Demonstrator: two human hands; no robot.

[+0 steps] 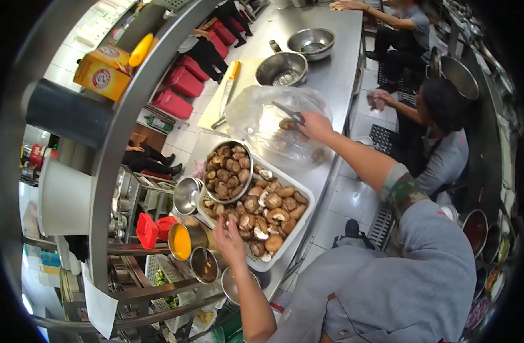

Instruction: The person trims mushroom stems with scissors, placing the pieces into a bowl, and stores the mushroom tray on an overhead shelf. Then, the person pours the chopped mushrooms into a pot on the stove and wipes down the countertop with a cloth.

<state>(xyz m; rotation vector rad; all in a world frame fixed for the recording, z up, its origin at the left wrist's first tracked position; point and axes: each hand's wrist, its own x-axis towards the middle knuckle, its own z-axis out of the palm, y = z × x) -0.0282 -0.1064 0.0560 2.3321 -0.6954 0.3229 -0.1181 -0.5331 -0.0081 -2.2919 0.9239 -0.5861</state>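
My left hand [230,243] is at the near left edge of a white tray [310,197], its fingers apart and touching the brown mushrooms [276,214] there. Whether it grips one is hard to make out. My right hand [317,127] is closed on a dark bladed tool [286,110], scissors or a knife. The blade points away to the left over a clear plastic bag [250,108]. A few brown pieces [286,124] lie at the bag, just below the tool. One steel bowl full of whole mushrooms [229,171] rests on the tray's far left corner.
Beyond the bag stand two steel bowls [282,68] and a yellow-handled knife [230,83] on a cutting board [208,117]. Metal containers, one with orange contents [182,243], line the left edge. A shelf post [99,171] rises at left. Two co-workers [442,143] are on the right.
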